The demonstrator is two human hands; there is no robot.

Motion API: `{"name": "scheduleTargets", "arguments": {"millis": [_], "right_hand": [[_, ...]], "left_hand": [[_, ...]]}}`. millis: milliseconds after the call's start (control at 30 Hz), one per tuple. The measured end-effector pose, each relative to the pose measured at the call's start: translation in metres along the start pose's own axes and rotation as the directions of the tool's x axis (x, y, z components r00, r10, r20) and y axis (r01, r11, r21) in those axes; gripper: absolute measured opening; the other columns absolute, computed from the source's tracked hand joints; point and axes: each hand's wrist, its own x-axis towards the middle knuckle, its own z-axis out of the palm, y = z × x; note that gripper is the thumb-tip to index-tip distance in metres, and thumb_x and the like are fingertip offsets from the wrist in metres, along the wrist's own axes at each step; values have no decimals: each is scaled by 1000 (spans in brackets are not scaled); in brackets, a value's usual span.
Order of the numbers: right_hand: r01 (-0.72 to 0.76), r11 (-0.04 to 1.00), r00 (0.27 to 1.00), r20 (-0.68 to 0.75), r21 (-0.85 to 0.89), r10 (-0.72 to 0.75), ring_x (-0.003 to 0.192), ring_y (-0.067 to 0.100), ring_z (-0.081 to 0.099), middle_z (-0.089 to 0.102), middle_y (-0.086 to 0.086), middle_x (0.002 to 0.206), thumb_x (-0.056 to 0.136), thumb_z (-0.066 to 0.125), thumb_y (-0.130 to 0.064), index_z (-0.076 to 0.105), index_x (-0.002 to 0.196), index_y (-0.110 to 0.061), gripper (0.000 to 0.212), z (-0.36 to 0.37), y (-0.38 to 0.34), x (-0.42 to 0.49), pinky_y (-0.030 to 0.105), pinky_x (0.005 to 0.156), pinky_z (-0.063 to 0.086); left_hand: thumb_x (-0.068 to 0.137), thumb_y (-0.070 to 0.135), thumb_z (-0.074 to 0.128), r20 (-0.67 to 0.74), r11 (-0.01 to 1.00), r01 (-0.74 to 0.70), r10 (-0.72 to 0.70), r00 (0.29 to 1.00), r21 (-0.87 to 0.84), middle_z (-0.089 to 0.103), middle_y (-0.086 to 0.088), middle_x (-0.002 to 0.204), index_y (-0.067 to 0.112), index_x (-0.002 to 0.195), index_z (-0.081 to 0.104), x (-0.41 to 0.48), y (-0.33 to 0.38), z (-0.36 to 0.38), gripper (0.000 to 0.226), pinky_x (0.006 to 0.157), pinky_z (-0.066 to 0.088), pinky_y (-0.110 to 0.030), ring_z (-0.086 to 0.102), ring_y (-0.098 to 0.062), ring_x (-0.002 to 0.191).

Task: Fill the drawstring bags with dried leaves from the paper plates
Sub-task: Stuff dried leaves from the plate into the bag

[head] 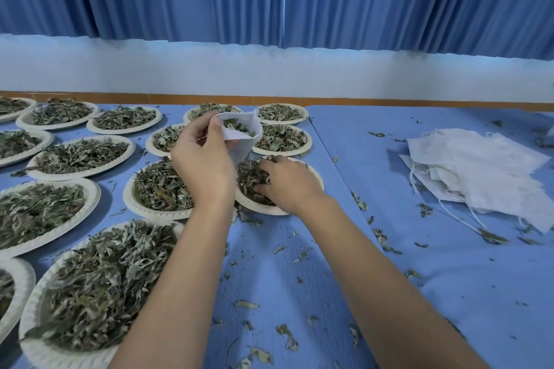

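My left hand [204, 159] pinches the rim of a white drawstring bag [244, 136], holding its mouth open above the plates; some dried leaves show inside. My right hand [284, 184] reaches into a white paper plate [316, 177] just below the bag, its fingers curled round a clump of dried leaves [250, 178]. Much of that plate is hidden under the hand.
Several more paper plates of dried leaves [99, 281] cover the left half of the blue tablecloth [449, 278]. A stack of empty white drawstring bags [482, 171] lies at the right. Loose leaf bits are scattered across the cloth. Blue curtains hang behind the table.
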Motion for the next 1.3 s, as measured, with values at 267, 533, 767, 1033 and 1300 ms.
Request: {"name": "scheduleTargets", "arguments": {"millis": [267,533,767,1033,1300], "right_hand": [[52,998,995,83,21,-54,110,27,53,55,5,123,88,64,-36,55,125,-24,39,-15,6,-20,34,81,42],[35,995,999,-4,89,-35,113,27,50,45,3,123,81,71,-40,53,131,-28,54,-20,6,-31,39,89,46],[96,989,992,-72,-115,-105,113,26,53,56,2,120,84,68,-38,51,133,-38,52,-17,3,-43,34,78,38],[73,995,985,-153,-63,-82,94,30,58,61,7,92,88,54,-11,68,110,-20,28,-9,3,-50,30,64,36],[-14,927,927,-342,375,152,46,9,36,57,-2,59,85,56,-6,72,109,-18,31,-16,17,-48,28,51,39]], "left_hand": [[92,11,59,11,997,34,-33,999,-74,68,2,87,17,86,69,2,0,-1,14,80,58,-34,66,-7,81],[92,8,59,105,994,73,-64,992,-81,65,6,82,16,85,68,-8,-2,4,14,66,55,-22,64,4,66],[91,13,63,157,997,75,-79,984,32,65,10,71,23,79,69,-15,1,-8,16,50,50,-16,59,1,52],[89,27,65,223,965,-89,32,974,247,66,3,78,27,81,66,-23,4,-13,8,71,55,-37,63,-21,72],[91,16,62,89,999,-9,5,996,40,61,7,82,20,81,62,-17,5,-9,12,64,55,-23,61,0,54]]}}
